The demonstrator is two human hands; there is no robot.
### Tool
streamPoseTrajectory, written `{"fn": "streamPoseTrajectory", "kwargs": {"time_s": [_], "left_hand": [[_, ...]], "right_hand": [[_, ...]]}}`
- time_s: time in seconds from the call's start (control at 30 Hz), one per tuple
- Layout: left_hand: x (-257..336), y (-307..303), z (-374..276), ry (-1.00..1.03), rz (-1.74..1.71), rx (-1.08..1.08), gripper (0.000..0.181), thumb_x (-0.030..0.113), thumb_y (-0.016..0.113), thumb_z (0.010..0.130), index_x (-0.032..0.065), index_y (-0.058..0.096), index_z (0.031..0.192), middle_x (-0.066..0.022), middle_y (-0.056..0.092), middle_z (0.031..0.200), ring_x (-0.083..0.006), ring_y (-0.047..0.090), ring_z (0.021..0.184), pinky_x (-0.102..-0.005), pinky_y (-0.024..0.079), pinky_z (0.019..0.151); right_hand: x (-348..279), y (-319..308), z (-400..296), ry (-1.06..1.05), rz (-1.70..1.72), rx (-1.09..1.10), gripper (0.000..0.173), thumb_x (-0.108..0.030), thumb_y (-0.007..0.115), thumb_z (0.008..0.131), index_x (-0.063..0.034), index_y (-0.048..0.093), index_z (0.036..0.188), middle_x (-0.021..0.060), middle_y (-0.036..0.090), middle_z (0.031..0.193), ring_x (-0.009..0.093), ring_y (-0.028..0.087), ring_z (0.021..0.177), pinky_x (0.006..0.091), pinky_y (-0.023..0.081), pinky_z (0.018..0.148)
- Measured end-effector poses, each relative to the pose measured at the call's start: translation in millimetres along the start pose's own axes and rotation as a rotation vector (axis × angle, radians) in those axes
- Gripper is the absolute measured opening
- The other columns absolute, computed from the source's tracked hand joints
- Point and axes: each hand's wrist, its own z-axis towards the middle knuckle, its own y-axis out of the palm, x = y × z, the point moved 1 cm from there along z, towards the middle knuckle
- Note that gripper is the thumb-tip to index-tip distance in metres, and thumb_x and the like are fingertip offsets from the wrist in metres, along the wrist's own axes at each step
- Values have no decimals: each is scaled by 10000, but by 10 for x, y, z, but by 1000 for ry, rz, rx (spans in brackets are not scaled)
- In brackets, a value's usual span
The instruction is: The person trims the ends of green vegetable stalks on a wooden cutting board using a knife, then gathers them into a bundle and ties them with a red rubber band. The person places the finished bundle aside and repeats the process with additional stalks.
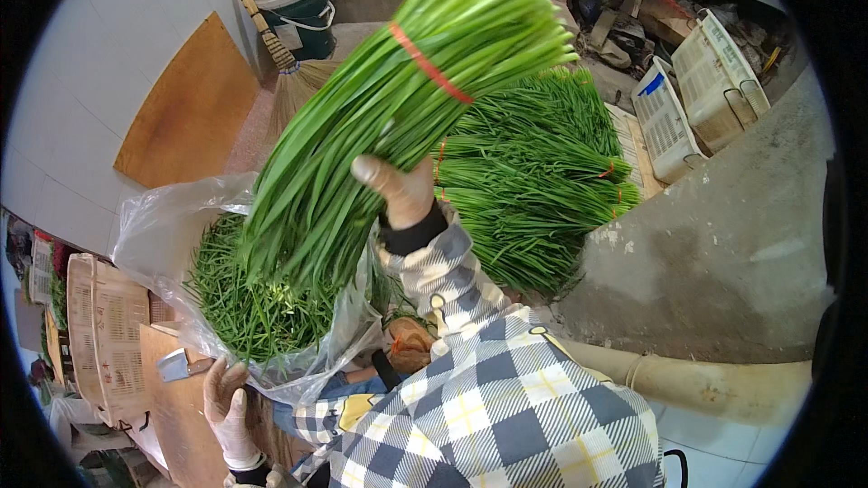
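Note:
My right hand (pixel 400 190), in a pale glove, grips a large bundle of green garlic chives (pixel 352 129) from beneath. A red band (pixel 430 64) ties the bundle near its pale cut ends, which point up and right; the leaf tips hang down left. My left hand (pixel 229 410), also gloved, holds nothing, its fingers apart beside the rim of a clear plastic bag (pixel 163 278). Loose chive leaves (pixel 271 318) fill the bag. A cleaver (pixel 182 365) lies on a wooden board (pixel 169 420) next to my left hand.
More banded chives (pixel 529 217) lie piled beyond my right arm. White plastic crates (pixel 719 88) stand at the upper right, another crate (pixel 105 332) at the left. A straw broom (pixel 271 41) and a lidded bucket (pixel 298 20) are near the steps. A pipe (pixel 712 386) runs along the lower right.

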Motion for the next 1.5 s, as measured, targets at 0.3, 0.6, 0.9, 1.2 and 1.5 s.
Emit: {"fn": "streamPoseTrajectory", "kwargs": {"time_s": [0.3,0.6,0.9,1.2,1.5], "left_hand": [[26,-692,-97,23,156,228,472,190,574,900,-16,449,1306,-112,599,1068,-186,564,1019,-320,427,954],[-712,-2006,-572,-261,166,380,463,262,569,927,91,453,1341,-73,575,1138,-133,563,939,-270,453,862],[-1413,-2856,-1512,-616,153,599,479,320,564,921,150,442,1353,-32,589,1142,-136,567,935,-281,437,798],[-1162,-2652,-1785,-779,24,816,473,220,533,923,97,420,1365,-143,481,1278,-285,462,1133,-378,354,958],[-995,-2447,-1720,-726,63,872,430,209,496,946,52,449,1343,-206,470,1315,-336,442,1231,-445,322,1063]], "right_hand": [[29,208,40,198,29,-210,664,-216,864,647,-44,527,1194,41,624,1096,157,580,1004,325,454,916],[-931,-1232,1374,-17,-853,-163,677,-129,854,636,-8,516,1210,97,637,1115,187,622,968,349,475,912],[-482,-2522,2233,-497,-2202,-559,752,-130,840,523,-146,500,1194,110,595,1026,301,590,919,400,482,797],[1401,-4735,967,779,-2472,-233,1037,-353,793,656,-226,153,1462,6,212,1518,246,267,1367,487,257,1092],[1382,-4578,1138,892,-2463,-254,982,-321,780,703,-227,160,1459,-10,218,1517,230,263,1372,474,284,1077]]}}
